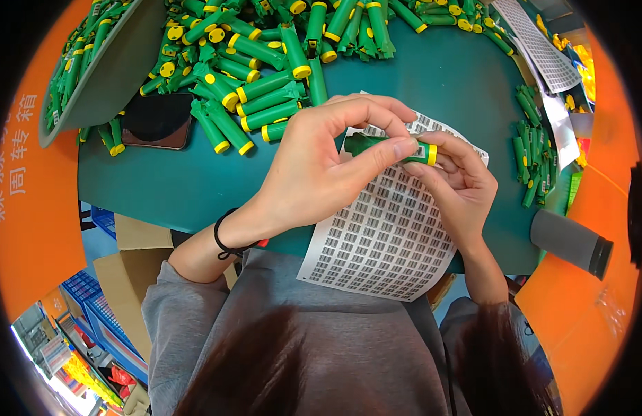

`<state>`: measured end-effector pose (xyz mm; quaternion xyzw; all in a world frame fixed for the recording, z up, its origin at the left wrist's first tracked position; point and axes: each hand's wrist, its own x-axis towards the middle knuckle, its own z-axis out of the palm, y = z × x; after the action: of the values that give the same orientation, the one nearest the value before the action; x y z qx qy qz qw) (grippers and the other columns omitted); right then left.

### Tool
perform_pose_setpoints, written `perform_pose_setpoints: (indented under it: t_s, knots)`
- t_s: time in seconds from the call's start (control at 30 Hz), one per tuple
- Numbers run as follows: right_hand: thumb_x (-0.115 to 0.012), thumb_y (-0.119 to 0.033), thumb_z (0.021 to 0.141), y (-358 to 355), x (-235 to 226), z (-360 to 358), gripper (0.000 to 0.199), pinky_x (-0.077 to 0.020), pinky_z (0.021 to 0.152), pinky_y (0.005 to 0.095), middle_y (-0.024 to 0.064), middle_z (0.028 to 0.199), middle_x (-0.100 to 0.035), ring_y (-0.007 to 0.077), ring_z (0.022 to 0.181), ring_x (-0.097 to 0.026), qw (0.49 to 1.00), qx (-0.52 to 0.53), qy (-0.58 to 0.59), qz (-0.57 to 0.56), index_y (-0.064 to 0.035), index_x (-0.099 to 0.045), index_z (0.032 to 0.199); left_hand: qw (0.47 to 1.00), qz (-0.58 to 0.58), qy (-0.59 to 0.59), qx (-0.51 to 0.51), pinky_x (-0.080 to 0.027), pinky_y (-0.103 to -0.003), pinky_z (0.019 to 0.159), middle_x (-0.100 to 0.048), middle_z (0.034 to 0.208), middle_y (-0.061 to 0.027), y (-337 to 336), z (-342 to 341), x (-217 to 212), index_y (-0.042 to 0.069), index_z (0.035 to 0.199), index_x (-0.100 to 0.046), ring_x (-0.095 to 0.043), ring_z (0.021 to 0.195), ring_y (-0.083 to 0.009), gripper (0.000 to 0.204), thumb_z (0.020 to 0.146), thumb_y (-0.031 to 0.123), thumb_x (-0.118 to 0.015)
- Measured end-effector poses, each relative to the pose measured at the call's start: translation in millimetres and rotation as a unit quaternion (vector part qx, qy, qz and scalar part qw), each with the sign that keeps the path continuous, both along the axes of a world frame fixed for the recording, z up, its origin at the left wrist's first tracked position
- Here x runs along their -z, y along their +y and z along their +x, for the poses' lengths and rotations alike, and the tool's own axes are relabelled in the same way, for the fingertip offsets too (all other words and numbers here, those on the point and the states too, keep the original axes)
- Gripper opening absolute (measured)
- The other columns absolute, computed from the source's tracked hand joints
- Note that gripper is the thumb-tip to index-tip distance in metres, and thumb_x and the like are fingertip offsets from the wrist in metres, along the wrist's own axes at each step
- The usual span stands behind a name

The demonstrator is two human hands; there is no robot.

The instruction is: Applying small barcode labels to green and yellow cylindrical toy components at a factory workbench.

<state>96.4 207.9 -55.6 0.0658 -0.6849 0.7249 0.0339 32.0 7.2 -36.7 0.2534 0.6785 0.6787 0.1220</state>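
Observation:
A small green roll with a yellow end [432,154] is held between my two hands above the table. My left hand [328,156] has its thumb pressed on the roll's side, beside a small white label, with its fingers curled behind. At the yellow end, my right hand [466,180] pinches the roll between thumb and fingers. Under both hands lies a white sheet of barcode stickers [383,239], reaching over the near table edge toward my lap. Its upper part is partly hidden by my hands.
A heap of similar green rolls [265,87] covers the far left of the green table [147,184]. A tilted grey tub [102,87] holds more, near a dark phone [158,121]. Rightward are another group of rolls [532,145], sticker sheets [539,45] and a grey tumbler [570,239].

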Motion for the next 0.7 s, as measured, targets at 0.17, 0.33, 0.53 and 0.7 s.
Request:
perform_pose_setpoints:
  t_s: [0.17,0.33,0.53,0.7]
  knots:
    - [-0.065,0.013,0.086,2.0,2.2,0.0,0.04,-0.057,0.096,0.0342,0.0178,0.123,-0.06,0.0245,0.113,-0.063,1.0,-0.011,0.008,0.012,0.0112,-0.054,0.124,0.998,0.005,-0.056,0.021,-0.048,-0.032,0.095,-0.069,0.111,-0.0112,2.1,0.5,-3.2,0.0,0.096,-0.069,-0.061,0.106,-0.0157,0.011,0.09,0.01,-0.07]
    - [-0.065,0.013,0.086,0.7,3.0,-0.2,0.039,-0.0568,0.097,0.0344,0.0185,0.12,-0.063,0.0252,0.111,-0.065,1.0,-0.019,0.016,0.01,0.0116,-0.054,0.124,0.999,-0.017,-0.044,0.017,-0.049,-0.03,0.092,-0.07,0.104,-0.0092,2.7,0.6,-3.0,-0.002,0.096,-0.069,-0.063,0.1,-0.0143,0.012,0.09,0.009,-0.069]
    - [-0.065,0.014,0.086,-0.6,2.8,0.3,0.038,-0.0572,0.096,0.0346,0.0195,0.119,-0.063,0.0264,0.109,-0.066,1.0,-0.016,0.014,0.016,0.0125,-0.054,0.123,0.998,-0.036,-0.043,0.015,-0.05,-0.029,0.091,-0.07,0.102,-0.0089,1.4,0.5,-1.1,-0.003,0.097,-0.068,-0.064,0.098,-0.0136,0.012,0.09,0.007,-0.069]
    - [-0.064,0.014,0.086,0.2,3.6,2.0,0.038,-0.0571,0.096,0.0349,0.0197,0.119,-0.063,0.0266,0.109,-0.066,0.999,-0.017,0.017,0.021,0.0126,-0.054,0.123,0.998,-0.038,-0.047,0.02,-0.05,-0.029,0.09,-0.07,0.102,-0.0089,2.0,0.7,0.0,-0.003,0.097,-0.068,-0.064,0.097,-0.0135,0.012,0.089,0.006,-0.069]
